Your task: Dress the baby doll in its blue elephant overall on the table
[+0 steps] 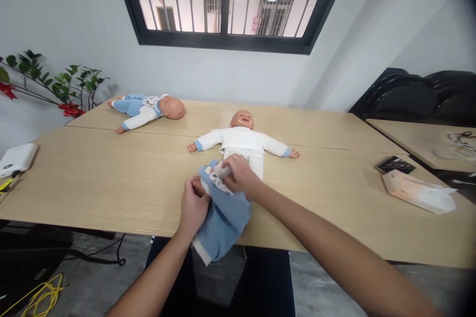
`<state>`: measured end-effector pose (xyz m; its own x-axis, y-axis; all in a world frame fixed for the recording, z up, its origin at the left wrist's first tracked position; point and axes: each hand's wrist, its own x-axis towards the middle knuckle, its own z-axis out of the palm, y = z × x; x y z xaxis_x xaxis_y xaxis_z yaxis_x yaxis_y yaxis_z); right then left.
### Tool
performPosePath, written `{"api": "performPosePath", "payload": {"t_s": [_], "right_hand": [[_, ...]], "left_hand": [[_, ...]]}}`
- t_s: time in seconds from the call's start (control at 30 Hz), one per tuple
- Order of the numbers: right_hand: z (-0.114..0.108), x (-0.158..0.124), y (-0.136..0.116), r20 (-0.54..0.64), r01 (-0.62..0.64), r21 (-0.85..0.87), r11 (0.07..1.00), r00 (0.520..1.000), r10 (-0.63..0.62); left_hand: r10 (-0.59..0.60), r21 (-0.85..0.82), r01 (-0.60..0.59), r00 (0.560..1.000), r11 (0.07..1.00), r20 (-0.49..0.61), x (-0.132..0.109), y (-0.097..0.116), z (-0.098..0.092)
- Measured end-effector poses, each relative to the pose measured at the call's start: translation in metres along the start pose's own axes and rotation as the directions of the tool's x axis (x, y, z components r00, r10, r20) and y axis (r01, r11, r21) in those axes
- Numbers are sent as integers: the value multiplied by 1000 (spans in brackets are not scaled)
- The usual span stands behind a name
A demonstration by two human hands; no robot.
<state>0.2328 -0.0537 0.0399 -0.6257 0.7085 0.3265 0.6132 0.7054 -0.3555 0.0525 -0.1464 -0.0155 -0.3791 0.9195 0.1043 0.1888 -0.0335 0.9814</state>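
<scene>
Doll's foot (198, 187) is held by left hand (194, 206) | blue garment (227, 217) is grasped by right hand (243, 178) | white-clad doll (242, 137) is laid beyond, long axis pointed away

At six o'clock on the beige tabletop (320, 203), the garment (226, 215) is blue, white-edged, with a pale cartoon print (215, 177). At twelve o'clock from it, the nearer doll (241, 139) wears white with blue cuffs (286, 152); at ten, the farther doll (147, 109) wears blue and white.
</scene>
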Motion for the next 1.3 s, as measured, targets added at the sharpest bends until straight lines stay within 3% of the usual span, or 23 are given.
{"api": "performPosePath", "payload": {"t_s": [0.13,0.33,0.47,0.67,0.83,0.93,1.1,1.2,1.3], "right_hand": [[-6,-21,-24,145,-220,231,948,971,190],[-9,-26,-33,248,-376,542,752,926,285],[-7,-28,-30,292,-426,624,655,904,311],[-12,-23,-34,380,-398,346,850,888,261],[-37,-13,-9,81,-326,71,943,944,321],[-56,-3,15,-35,-305,-85,949,952,303],[-87,20,57,-55,-275,-357,893,960,274],[-102,37,78,-64,-247,-409,879,968,243],[-102,50,85,-23,-216,-437,873,973,229]], "left_hand": [[10,13,-10,999,1000,32,-1,-5,-1],[6,6,-6,1000,1000,30,1,-11,-6],[0,-16,2,997,1000,75,0,-10,-13],[34,18,-37,990,999,140,-1,-8,-20],[47,49,-53,991,997,129,0,-10,-31],[61,101,-71,994,992,90,-2,-8,-37],[201,220,-200,979,955,17,-8,-6,-44],[322,333,-321,945,887,55,-15,-7,-47],[365,392,-379,924,839,112,-23,-9,-48]]}}
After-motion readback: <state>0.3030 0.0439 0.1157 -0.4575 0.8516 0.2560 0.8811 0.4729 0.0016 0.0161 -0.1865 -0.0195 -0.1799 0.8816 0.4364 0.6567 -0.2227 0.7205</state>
